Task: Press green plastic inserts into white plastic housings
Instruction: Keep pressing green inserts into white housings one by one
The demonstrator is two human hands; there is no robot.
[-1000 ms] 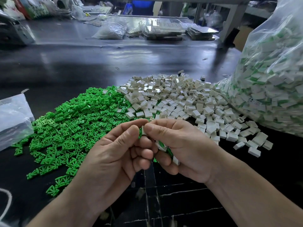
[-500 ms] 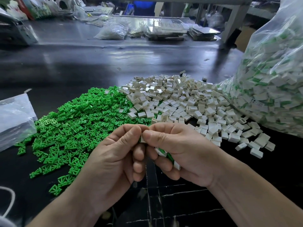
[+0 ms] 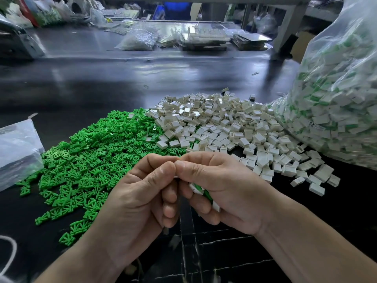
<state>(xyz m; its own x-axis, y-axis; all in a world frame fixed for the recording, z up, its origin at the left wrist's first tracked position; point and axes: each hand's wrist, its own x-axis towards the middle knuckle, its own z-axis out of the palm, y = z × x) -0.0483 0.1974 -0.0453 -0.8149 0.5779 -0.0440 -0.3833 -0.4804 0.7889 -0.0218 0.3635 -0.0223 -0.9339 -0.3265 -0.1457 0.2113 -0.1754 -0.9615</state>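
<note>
The person's left hand point(image 3: 138, 203) and right hand point(image 3: 222, 190) meet thumb to thumb just above the near edge of the black table point(image 3: 224, 252). Both grips are pressed together on one small white piece point(image 3: 176, 177), of which only a sliver shows between the thumb tips; it is probably a housing with its insert going in, but the fingers hide the joint. The two thumbs face each other along a left-to-right line, so the pressing force appears to run across the view, each hand pushing toward the other.

The right hand also cradles several assembled pieces point(image 3: 204, 192), white with green, against its palm and curled fingers.

The pile of green inserts point(image 3: 91, 158) lies beyond and to the left, nearer the left hand. The pile of white housings point(image 3: 234, 129) lies beyond and to the right, nearer the right hand. A clear bag of finished parts point(image 3: 336, 99) stands at the far right, touching the housings.
</note>
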